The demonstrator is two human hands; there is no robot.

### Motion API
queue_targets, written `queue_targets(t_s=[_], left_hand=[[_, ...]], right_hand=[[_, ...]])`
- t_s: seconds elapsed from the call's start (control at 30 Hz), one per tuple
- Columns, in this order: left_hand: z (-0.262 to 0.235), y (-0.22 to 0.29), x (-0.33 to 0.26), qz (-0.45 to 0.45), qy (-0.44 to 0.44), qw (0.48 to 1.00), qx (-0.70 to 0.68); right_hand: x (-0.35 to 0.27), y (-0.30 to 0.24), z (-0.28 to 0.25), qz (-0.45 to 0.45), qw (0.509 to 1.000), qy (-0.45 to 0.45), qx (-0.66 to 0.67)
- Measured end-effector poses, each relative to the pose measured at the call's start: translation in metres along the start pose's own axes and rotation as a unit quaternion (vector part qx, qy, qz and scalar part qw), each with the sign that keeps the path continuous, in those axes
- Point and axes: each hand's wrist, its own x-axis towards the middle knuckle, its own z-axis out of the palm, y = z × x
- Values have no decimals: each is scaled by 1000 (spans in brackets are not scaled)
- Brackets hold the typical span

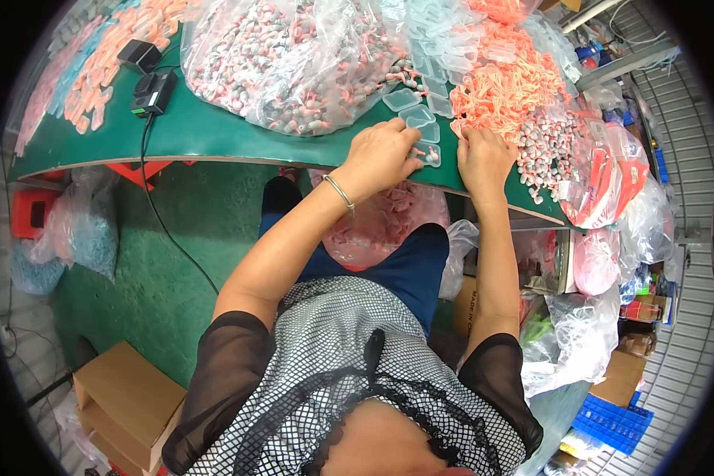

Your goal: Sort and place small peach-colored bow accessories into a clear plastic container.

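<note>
My left hand (379,157) is closed, its thumb and fingers on the edge of a small clear plastic case (430,155). A few small pink and grey pieces show inside that case. More clear cases (422,117) lie just beyond it on the green table. My right hand (488,163) reaches to the near edge of a heap of orange cords (504,87). Its fingertips are pinched together on the cord there. Right of this hand lies a pile of small grey and pink pieces (543,151), like earplugs.
A big clear bag (293,63) full of grey and pink pieces stands on the green table (222,143). Orange pieces (95,83) and a black power adapter (152,91) with a cable lie at left. A cardboard box (127,397) sits on the floor. Bags crowd the right side.
</note>
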Motion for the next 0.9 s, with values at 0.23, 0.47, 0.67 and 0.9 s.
queue_targets(t_s=[0.23,0.47,0.67,0.9], left_hand=[[-5,-7,-5,14,-14,999,-33],[-4,-9,-5,18,-13,998,-61],[-4,-7,-6,25,-6,998,-53],[-4,-7,-6,41,-1,998,-43]], right_hand=[[-7,-8,-26,60,970,47,229],[-9,-27,-27,-61,948,-48,308],[-5,-20,-23,-85,942,-68,317],[8,-17,1,-1,960,-95,261]])
